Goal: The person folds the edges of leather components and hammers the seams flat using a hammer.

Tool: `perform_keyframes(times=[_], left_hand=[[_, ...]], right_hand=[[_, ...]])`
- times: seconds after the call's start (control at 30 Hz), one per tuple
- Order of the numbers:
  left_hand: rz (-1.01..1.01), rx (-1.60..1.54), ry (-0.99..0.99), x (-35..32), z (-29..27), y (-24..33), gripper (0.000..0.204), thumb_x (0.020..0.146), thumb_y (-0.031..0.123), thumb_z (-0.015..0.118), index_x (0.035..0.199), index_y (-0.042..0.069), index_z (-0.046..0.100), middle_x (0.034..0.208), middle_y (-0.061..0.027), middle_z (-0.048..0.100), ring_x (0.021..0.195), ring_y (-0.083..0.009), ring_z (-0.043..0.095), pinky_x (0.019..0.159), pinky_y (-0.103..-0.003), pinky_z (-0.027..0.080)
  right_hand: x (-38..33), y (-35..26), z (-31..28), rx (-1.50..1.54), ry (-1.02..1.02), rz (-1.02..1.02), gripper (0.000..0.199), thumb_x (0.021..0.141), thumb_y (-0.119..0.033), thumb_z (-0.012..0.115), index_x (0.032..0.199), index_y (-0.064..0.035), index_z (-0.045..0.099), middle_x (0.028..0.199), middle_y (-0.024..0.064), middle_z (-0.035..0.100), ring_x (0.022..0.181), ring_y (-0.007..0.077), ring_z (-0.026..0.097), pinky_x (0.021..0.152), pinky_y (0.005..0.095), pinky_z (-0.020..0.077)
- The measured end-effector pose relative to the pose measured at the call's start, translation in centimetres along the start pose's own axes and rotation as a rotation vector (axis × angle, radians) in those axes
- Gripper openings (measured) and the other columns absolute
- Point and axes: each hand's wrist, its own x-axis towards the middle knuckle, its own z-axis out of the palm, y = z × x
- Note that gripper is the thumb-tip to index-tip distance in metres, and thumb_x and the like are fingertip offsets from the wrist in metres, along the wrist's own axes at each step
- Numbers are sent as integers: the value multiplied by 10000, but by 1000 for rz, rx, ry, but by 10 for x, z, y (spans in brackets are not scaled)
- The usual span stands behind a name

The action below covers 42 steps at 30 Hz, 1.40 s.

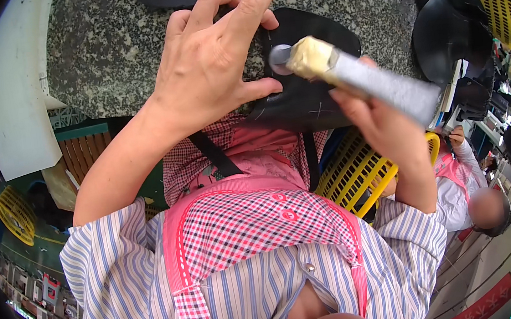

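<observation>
Black, white-marked sheet [302, 100] lies on the speckled stone desk [105, 57]. Left hand [209, 57] has fingers spread, thumb at the sheet; right hand [384, 123] has fingers closed around a grey-and-yellow tool [385, 85].

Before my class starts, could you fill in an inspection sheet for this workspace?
Surface: grey speckled stone-like slab.
Job's things: flat black flexible-looking piece with pale cross marks; over it, a blurred grey-handled tool with a yellow collar and round metal end, contact unclear.
Clutter: glossy black curved pieces at right; yellow slatted plastic basket by the near edge.
Grips: left grip spread, thumb at the marked piece; right grip closed around the tool.
Cables: nothing seen.
Surroundings: another person at right.
</observation>
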Motion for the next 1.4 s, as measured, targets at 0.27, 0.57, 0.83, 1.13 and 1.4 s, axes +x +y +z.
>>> perform_keyframes(times=[0.27, 0.57, 0.83, 1.13, 1.4], left_hand=[[-28, 21, -15, -2, 3, 1, 1104, 515, 267, 843, 1398, 29, 225, 1026, 23, 592, 1041, -201, 448, 852, -362, 326], [-38, 50, -112, 1, -2, 3, 1139, 511, 338, 839, 1406, 24, 208, 1070, 14, 594, 1053, -212, 433, 870, -371, 315], [112, 208, -77, -8, 4, 3, 425, 512, 296, 792, 915, 219, 682, 1136, 23, 551, 1120, -275, 433, 864, -404, 360], [200, 234, -76, 1, 9, 9, 416, 539, 277, 793, 933, 181, 701, 1085, -50, 561, 1080, -294, 459, 895, -405, 380], [214, 240, -57, -3, 13, 3, 355, 591, 306, 778, 919, 196, 700, 1063, -23, 558, 1051, -262, 453, 860, -388, 367]], right_hand=[[7, -3, 0, -263, -50, -276, 197, 881, -130, 569, 996, 23, 617, 776, 28, 637, 695, 98, 570, 597, 239, 440], [5, 12, 6, -100, 103, -194, 191, 788, -151, 636, 965, -84, 665, 699, 101, 623, 577, 224, 603, 551, 310, 472], [-34, 52, 11, -151, 322, -221, 214, 851, -171, 597, 963, 9, 570, 735, 65, 549, 617, 121, 508, 543, 236, 411], [-28, 49, 11, -123, 209, -153, 248, 828, -275, 579, 967, -70, 588, 653, 171, 616, 626, 334, 621, 578, 428, 484], [-16, 53, 25, -63, 258, -216, 274, 774, -276, 629, 805, -25, 523, 615, 179, 592, 619, 352, 617, 571, 426, 493]])
